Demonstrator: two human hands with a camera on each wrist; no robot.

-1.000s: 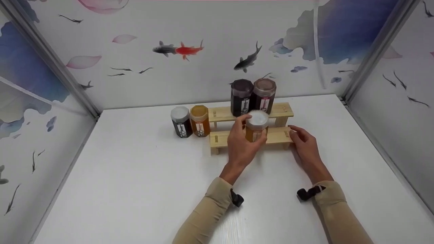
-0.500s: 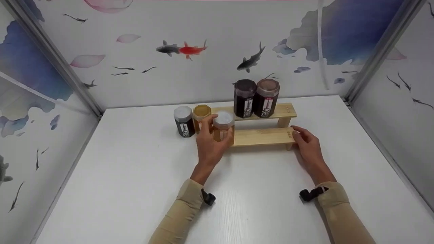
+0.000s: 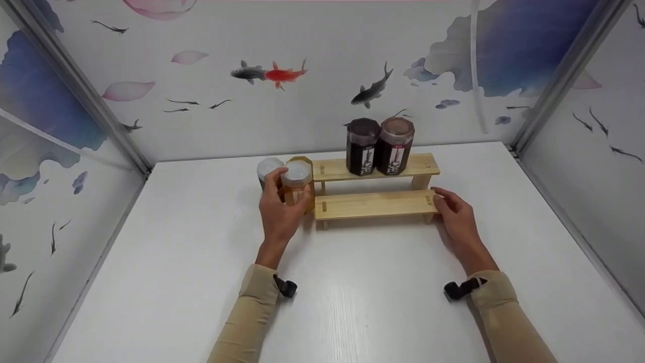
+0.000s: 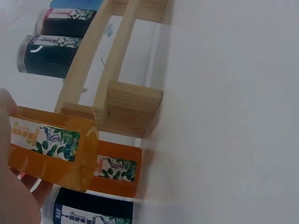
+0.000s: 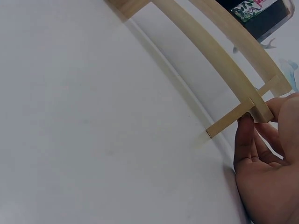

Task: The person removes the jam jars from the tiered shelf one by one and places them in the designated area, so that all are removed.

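Observation:
My left hand (image 3: 281, 217) grips an octagonal jar of amber contents with a whitish lid (image 3: 297, 174), thumb on one side and fingers on the other. In the left wrist view this held jar (image 4: 51, 149) is raised above the table, overlapping a second amber jar (image 4: 117, 170). A dark jar with a white lid (image 3: 268, 167) stands beside that one, partly hidden by my hand. My right hand (image 3: 457, 214) pinches the right end of the lower shelf of a two-tier wooden rack (image 3: 375, 205); the right wrist view shows the fingertips at the shelf end (image 5: 262, 112).
Two dark jars, one with a black lid (image 3: 362, 147) and one with a brownish lid (image 3: 396, 147), stand side by side on the upper shelf (image 3: 332, 169). A white table (image 3: 352, 302) lies beneath, and a printed wall (image 3: 302, 116) rises behind the rack.
My left hand has carried the amber jar leftward from in front of the lower shelf to in front of the two jars left of the rack. My right hand has stayed at the shelf end.

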